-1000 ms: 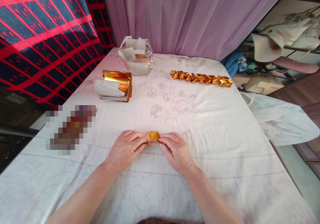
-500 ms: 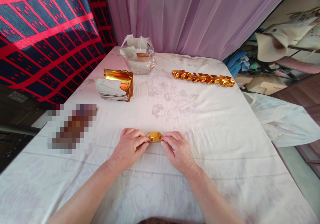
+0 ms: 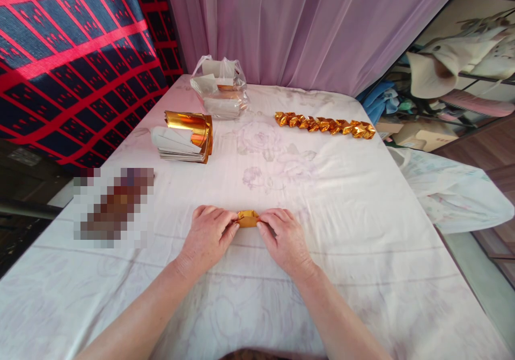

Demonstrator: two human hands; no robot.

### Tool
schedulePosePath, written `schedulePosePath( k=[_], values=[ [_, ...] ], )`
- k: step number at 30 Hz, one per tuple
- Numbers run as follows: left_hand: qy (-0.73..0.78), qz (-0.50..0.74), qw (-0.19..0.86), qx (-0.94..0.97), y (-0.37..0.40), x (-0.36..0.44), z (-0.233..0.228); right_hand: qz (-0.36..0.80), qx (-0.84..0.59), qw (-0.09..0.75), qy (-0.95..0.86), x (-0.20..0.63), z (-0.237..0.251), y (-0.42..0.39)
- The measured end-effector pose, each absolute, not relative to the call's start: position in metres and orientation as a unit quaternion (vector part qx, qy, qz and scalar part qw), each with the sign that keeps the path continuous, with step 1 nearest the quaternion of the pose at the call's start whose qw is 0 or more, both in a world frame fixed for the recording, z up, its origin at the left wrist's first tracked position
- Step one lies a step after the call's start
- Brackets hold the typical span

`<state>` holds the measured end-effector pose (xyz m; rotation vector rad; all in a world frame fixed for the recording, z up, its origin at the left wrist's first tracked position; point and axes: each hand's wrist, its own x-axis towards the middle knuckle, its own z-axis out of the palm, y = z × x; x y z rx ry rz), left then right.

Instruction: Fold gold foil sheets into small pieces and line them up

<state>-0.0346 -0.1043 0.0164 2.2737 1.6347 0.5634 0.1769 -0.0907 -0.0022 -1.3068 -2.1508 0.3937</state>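
Observation:
A small folded piece of gold foil paper [image 3: 248, 219] is held low over the table near the middle of the view. My left hand [image 3: 213, 228] pinches its left end between thumb and fingers. The right end is pinched by my right hand [image 3: 285, 236]. My fingertips cover both ends of the piece. Farther back on the left lies a stack of gold foil sheets [image 3: 187, 134], curled up with white backs showing. A row of folded gold foil pieces [image 3: 325, 124] lies at the back right.
The table wears a white floral cloth [image 3: 261, 183]. A clear plastic bag [image 3: 221, 94] of paper sheets stands at the back by the purple curtain [image 3: 281, 27]. A blurred-out item [image 3: 118, 204] lies at left. Shelves with a hat [image 3: 434, 70] are at right, beside a white bag [image 3: 458, 188].
The foil piece has tipped slightly between my fingers, so its face looks different. Both hands keep their pinch. The whole view has shifted a little.

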Motion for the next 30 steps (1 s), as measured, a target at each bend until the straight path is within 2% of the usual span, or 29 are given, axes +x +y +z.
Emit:
schedulePosePath(
  k=[30],
  values=[
    [0.608,0.157,0.094,0.773,-0.1080,-0.0307,0.0196,0.084,-0.541,0.247,-0.800,0.1698,-0.0035,-0.0881]
  ],
)
